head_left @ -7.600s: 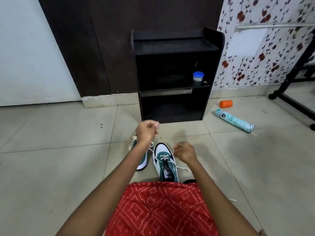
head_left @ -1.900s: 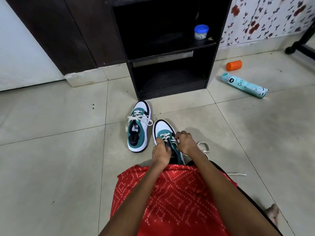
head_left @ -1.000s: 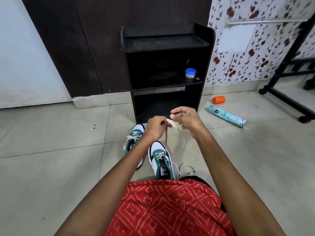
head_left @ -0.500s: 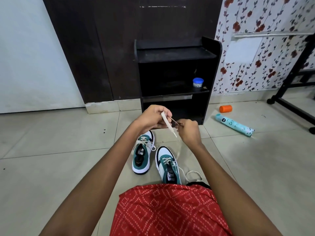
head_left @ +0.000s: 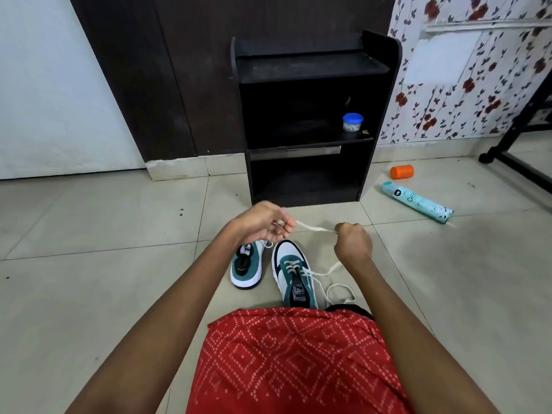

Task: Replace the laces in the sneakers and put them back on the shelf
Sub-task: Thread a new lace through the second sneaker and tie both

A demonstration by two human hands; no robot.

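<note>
The hands are drawing apart, the left hand (head_left: 263,224) and the right hand (head_left: 354,243) each pinching the white lace (head_left: 313,228) in curled fingers and pulling straight the stretch they were holding close together, above the half-laced sneaker (head_left: 294,276) on the floor (head_left: 89,264), so lacing is likely proceeding.

Teal-and-white sneakers (head_left: 294,276) sit side by side before the black shelf (head_left: 310,67), one's white lace (head_left: 313,227) trailing loose.

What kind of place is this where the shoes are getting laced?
Most likely a room in someone's home. The flowered wallpaper, the tiled floor and a small black shelf against the wall look like a house, not a shop. Which room it is, I cannot tell.
</note>
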